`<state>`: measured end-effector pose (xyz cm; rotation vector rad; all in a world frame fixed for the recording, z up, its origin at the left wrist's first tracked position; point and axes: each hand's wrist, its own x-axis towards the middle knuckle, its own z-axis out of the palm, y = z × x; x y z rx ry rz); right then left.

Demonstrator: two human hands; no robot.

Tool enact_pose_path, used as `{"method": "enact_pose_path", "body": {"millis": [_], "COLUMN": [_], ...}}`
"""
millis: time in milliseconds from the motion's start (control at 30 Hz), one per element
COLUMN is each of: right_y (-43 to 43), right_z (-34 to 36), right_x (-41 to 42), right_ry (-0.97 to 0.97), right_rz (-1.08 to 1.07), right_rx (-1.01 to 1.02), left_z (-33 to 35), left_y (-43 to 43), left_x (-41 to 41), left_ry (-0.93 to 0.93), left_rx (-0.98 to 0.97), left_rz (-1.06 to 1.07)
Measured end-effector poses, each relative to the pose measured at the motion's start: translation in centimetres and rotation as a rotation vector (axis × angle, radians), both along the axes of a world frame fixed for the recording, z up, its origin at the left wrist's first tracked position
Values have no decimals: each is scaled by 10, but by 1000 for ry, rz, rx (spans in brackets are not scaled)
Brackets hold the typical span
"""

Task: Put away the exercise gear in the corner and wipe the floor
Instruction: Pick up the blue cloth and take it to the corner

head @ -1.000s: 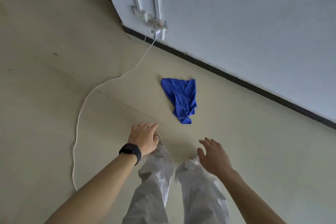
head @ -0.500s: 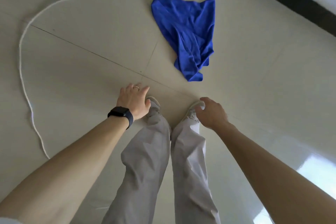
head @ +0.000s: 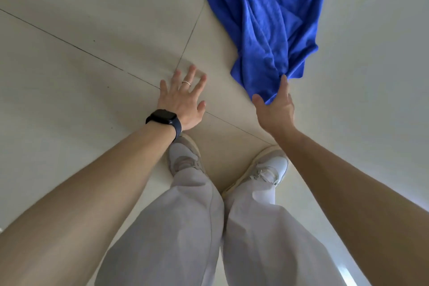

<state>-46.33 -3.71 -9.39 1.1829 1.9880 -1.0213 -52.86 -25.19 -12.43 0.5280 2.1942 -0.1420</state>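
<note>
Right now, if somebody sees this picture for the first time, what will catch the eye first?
The bright blue cloth lies crumpled on the pale tiled floor, top right. The right hand, fingers straight, reaches its near corner; the left hand, with a black watch at the wrist, spreads open just left of it.

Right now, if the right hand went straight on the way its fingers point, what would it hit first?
The blue cloth: its near corner lies just ahead, between the thumb and forefinger of the right hand, which is spread open. Whether they touch it yet, this one view cannot settle.
</note>
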Motion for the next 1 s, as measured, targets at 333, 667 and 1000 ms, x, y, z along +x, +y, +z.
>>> {"method": "enact_pose_path", "body": {"millis": [333, 667, 1000], "right_y": [18, 51, 98], "right_z": [77, 386, 700], "right_x": [1, 5, 25], "right_ry": [75, 150, 410], "right_rz": [54, 151, -350], "right_rx": [9, 26, 17], "left_z": [77, 402, 698], "left_y": [8, 68, 140], "left_x": [-2, -47, -30], "left_ry": [-88, -65, -61], "left_rx": [-75, 82, 456], "left_rz": [-9, 87, -54]}}
